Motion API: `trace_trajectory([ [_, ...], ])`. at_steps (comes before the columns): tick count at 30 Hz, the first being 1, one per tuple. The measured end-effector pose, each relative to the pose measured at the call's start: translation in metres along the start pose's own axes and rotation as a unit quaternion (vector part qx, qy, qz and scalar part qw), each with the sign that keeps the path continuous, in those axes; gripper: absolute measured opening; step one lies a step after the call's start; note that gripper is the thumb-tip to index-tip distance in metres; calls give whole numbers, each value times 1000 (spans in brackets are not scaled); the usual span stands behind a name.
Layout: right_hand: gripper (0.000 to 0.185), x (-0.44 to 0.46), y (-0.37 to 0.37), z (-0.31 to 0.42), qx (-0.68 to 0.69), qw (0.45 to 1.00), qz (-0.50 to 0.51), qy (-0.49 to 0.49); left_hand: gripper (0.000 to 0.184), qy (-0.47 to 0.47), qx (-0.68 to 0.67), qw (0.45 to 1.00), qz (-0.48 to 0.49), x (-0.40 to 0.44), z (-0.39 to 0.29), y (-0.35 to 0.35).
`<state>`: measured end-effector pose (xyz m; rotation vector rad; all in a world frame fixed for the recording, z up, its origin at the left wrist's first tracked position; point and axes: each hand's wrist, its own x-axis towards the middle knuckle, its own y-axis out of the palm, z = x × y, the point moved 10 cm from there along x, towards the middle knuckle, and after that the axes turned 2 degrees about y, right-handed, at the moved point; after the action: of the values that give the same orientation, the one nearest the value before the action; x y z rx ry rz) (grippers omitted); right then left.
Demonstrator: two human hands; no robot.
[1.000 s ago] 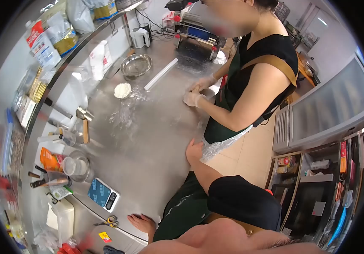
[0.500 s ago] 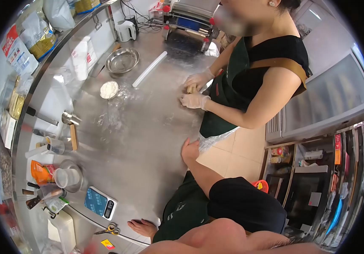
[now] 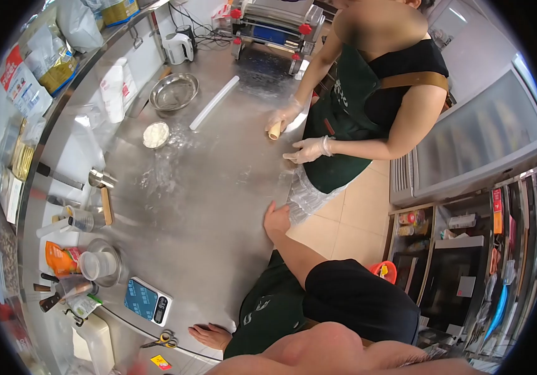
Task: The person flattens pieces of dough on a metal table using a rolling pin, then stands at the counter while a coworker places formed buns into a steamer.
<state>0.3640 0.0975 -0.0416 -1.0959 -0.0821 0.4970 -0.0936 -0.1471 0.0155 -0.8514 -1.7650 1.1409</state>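
Observation:
My left hand (image 3: pixel 211 336) lies on the steel table (image 3: pixel 200 250) near its front edge, fingers stretched out, holding nothing. The digital scale (image 3: pixel 148 301) and the yellow-handled scissors (image 3: pixel 166 339) are the nearest things to it. Resting on the table's edge is my right hand (image 3: pixel 276 220), with one digit extended and the others partly hidden; no object shows in it. Beside me, a co-worker's gloved hand (image 3: pixel 285 115) is around a pale tan, roll-shaped piece (image 3: pixel 275 130). The co-worker's other gloved hand (image 3: pixel 309 150) is open and apart from that piece.
A bowl of white powder (image 3: pixel 156 134), a metal pan (image 3: pixel 174 92) and a white rolling rod (image 3: pixel 215 103) sit toward the far end. Beyond them stands a roller machine (image 3: pixel 275 31). A clear container (image 3: pixel 98 264) and an orange pouch (image 3: pixel 62 257) line the wall.
The co-worker's hands have come apart, one staying around the tan piece. The co-worker's body has straightened back a little. My hands stay in place while the view shifts slightly.

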Motion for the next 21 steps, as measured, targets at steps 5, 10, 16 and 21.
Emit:
trace_trajectory([
  [5, 54, 3, 5, -3, 2, 1000, -2, 2, 50, 3, 5, 1000, 2, 2, -3, -1],
  [10, 55, 2, 4, -2, -1, 1000, 5, 5, 50, 7, 8, 1000, 3, -2, 1, 3],
  [16, 53, 4, 8, -5, 16, 1000, -3, 8, 50, 12, 4, 1000, 4, -3, 2, 8],
  [21, 54, 4, 10, -7, -6, 1000, 5, 22, 49, 22, -1, 1000, 8, -3, 0, 8],
])
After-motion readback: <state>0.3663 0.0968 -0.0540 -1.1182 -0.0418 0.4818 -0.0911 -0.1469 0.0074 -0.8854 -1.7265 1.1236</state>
